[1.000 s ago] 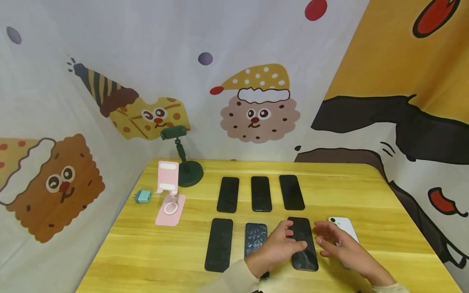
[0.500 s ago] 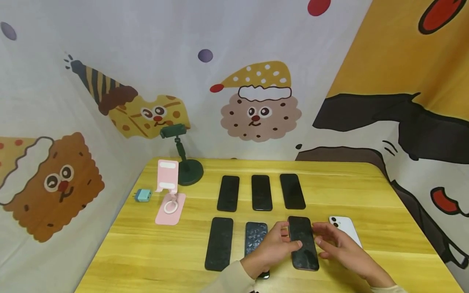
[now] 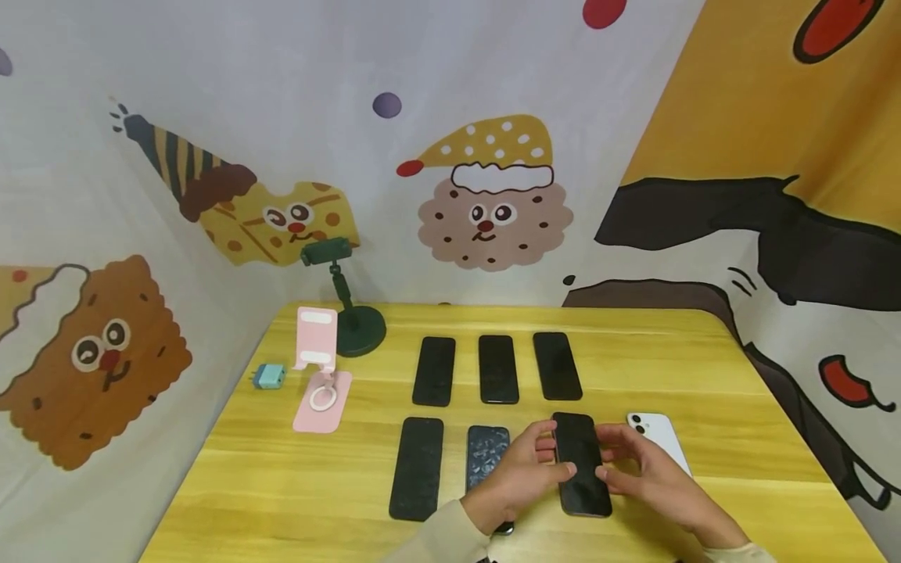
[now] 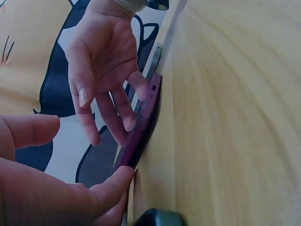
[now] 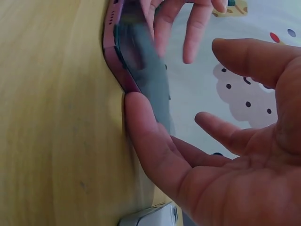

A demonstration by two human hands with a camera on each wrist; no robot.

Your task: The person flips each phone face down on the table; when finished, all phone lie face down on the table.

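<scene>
Between my two hands lies a dark smartphone, flat on the table, its edge purple-red in both wrist views. My left hand touches its left side with the fingertips, the thumb lifted over the screen. On the opposite side, my right hand has a fingertip against the phone's edge, and its thumb stands free in the right wrist view. Neither hand curls round the phone. A phone with a mottled screen is partly hidden under my left forearm. Behind my right hand lies a white phone, partly covered.
Three dark phones form a back row, the middle one among them. Another dark phone lies front left. A pink phone stand, a dark green stand and a light blue charger plug stand at the left of the wooden table.
My right hand has moved slightly left, and its fingers now meet the phone's right edge. My left hand has stayed near the left edge. The view has shifted a little.
</scene>
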